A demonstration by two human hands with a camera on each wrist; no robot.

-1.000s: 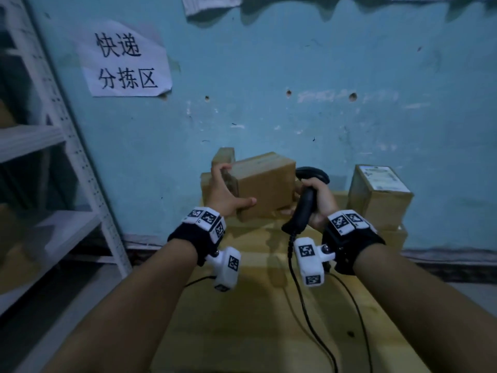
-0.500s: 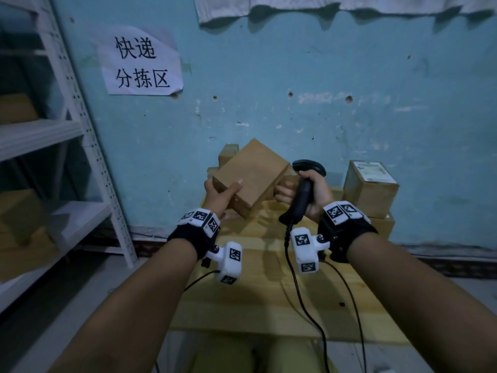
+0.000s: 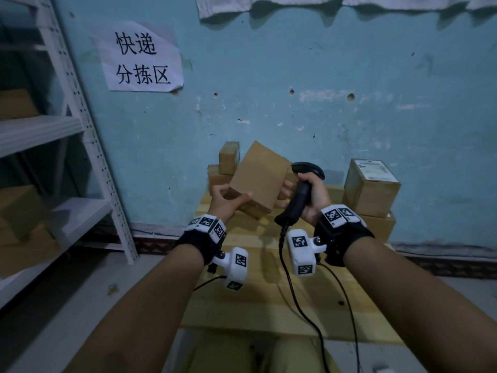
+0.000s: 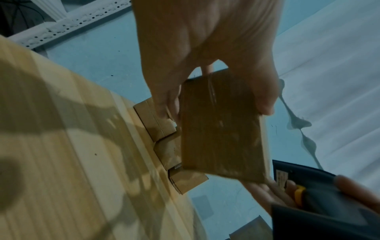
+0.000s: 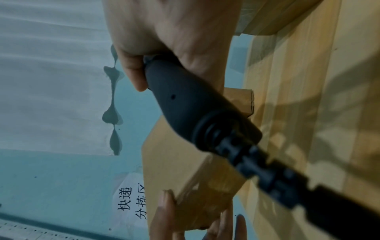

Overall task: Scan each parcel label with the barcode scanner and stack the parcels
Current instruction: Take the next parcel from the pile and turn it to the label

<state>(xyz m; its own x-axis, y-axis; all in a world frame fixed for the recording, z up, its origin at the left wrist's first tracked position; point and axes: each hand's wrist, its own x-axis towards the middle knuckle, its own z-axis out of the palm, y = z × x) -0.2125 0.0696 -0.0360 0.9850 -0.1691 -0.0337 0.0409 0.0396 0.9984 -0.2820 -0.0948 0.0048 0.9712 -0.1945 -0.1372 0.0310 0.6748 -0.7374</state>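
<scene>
A plain brown cardboard parcel (image 3: 256, 179) is held tilted above the wooden table (image 3: 269, 300), one corner up; no label shows on its visible faces. My left hand (image 3: 224, 201) grips its near left corner, thumb on top (image 4: 265, 104). My right hand (image 3: 313, 196) grips the black barcode scanner (image 3: 300, 196) by its handle (image 5: 185, 104), and its fingertips touch the parcel's right edge. The scanner's head (image 3: 308, 169) sits just right of the parcel. A labelled parcel (image 3: 372, 184) tops a stack at the back right.
Several small brown parcels (image 3: 228, 161) lie against the blue wall behind the held one. The scanner cable (image 3: 298, 305) trails over the table toward me. A white metal shelf rack (image 3: 88, 146) with boxes stands to the left. A paper sign (image 3: 142, 59) hangs on the wall.
The parcel has been turned from level to steeply tilted, a corner now pointing up. My left hand shifted to its lower corner. The scanner stayed beside it.
</scene>
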